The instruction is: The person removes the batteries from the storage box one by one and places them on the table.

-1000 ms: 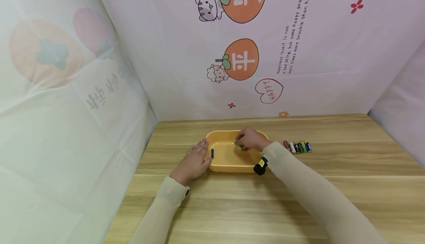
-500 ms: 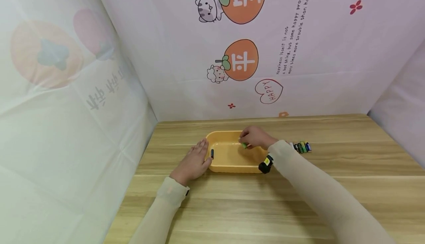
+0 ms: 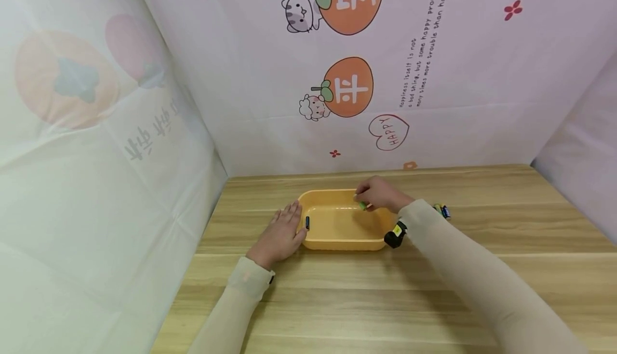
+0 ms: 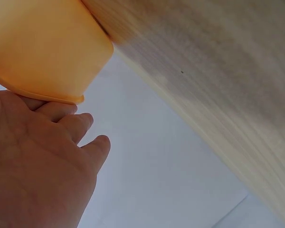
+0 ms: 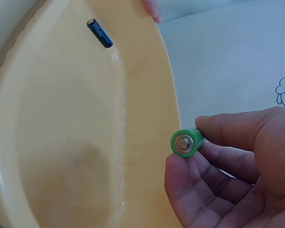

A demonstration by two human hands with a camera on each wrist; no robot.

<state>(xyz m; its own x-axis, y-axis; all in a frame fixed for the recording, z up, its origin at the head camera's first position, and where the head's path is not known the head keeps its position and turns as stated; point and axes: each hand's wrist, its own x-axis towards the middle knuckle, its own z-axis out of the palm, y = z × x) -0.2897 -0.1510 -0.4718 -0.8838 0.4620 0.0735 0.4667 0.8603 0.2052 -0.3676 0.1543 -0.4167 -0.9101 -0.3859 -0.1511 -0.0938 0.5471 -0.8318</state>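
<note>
A yellow-orange plastic basin point(image 3: 344, 245) stands on the wooden table. Against its left rim lies my left hand point(image 3: 279, 236), fingers extended; the left wrist view shows these fingers point(image 4: 76, 126) touching the rim from outside. Over the back right part of the basin, my right hand point(image 3: 381, 193) pinches a green battery point(image 5: 184, 142) between thumb and fingers, its metal tip facing the right wrist camera. A dark blue-black battery point(image 3: 307, 223) lies inside at the basin's left end. More batteries point(image 3: 443, 211) lie right of the basin, partly hidden behind my right sleeve.
The wooden tabletop point(image 3: 337, 300) extends in front and to the right. A white printed sheet point(image 3: 270, 129) hangs behind the table, and another sheet point(image 3: 96, 209) borders its left side. A black wrist camera point(image 3: 395, 236) sits by my right cuff.
My right hand has moved right and slightly back, carrying the green battery from the basin's middle toward its back right rim. The sleeve now covers more of the battery row. The left hand stays put.
</note>
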